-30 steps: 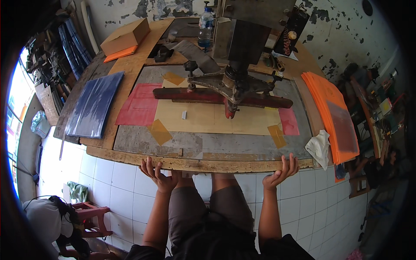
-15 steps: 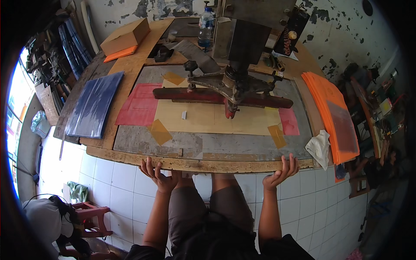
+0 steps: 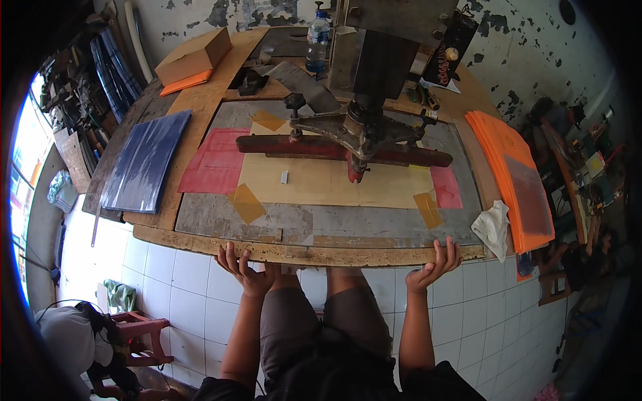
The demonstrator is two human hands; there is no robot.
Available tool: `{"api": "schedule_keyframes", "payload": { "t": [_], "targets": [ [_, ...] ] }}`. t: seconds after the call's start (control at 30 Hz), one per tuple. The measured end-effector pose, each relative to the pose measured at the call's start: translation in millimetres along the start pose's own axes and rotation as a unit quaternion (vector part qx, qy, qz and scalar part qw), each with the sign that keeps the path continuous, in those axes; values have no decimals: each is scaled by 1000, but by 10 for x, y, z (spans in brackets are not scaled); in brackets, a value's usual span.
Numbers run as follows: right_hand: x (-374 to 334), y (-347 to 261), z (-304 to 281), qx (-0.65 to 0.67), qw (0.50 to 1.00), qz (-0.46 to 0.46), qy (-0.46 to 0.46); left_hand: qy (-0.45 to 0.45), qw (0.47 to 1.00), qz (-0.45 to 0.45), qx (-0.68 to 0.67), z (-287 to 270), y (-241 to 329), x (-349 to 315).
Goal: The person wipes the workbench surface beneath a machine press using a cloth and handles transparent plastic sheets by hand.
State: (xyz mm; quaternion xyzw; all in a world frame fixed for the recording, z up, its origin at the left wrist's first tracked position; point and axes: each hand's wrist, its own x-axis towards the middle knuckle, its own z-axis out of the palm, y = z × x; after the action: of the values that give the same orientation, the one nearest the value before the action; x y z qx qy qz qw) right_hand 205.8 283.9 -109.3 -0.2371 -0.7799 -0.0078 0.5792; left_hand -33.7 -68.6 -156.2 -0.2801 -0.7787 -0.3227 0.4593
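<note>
Currently my left hand [image 3: 246, 271] and my right hand [image 3: 435, 266] sit at the near edge of the worktable [image 3: 314, 252], fingers spread and curled up against the rough wooden lip. Both hands are open and grasp no loose object; they only touch the edge, apparently to brace my stance in front of the press.

On the table lies the beige sheet [image 3: 328, 184], flat and centred, with a pink sheet [image 3: 214, 160] showing beyond it at the left. Yellowish tape pieces [image 3: 246, 202] sit at the corners, likely as registration stops that keep each sheet in one position. The red press bar [image 3: 341, 150] spans the beige sheet crosswise under the metal press head [image 3: 364, 123]; whether it is pressing on the sheet I cannot tell.

Stock is set to either side within reach: a dark blue stack [image 3: 147, 160] to my left, an orange stack [image 3: 511, 177] to my right, a white rag [image 3: 493, 227] just beside the latter.
</note>
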Motion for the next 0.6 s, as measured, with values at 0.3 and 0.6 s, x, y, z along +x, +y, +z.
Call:
{"api": "schedule_keyframes", "payload": {
  "t": [0.3,0.6],
  "targets": [
    [55,-41,-26,-6,1000,-19,-6,-6,1000,2,-8,-26,36,36],
    [30,-4,-12,-3,1000,-20,3,5,1000,4,-7,24,3,12]
  ]
}}
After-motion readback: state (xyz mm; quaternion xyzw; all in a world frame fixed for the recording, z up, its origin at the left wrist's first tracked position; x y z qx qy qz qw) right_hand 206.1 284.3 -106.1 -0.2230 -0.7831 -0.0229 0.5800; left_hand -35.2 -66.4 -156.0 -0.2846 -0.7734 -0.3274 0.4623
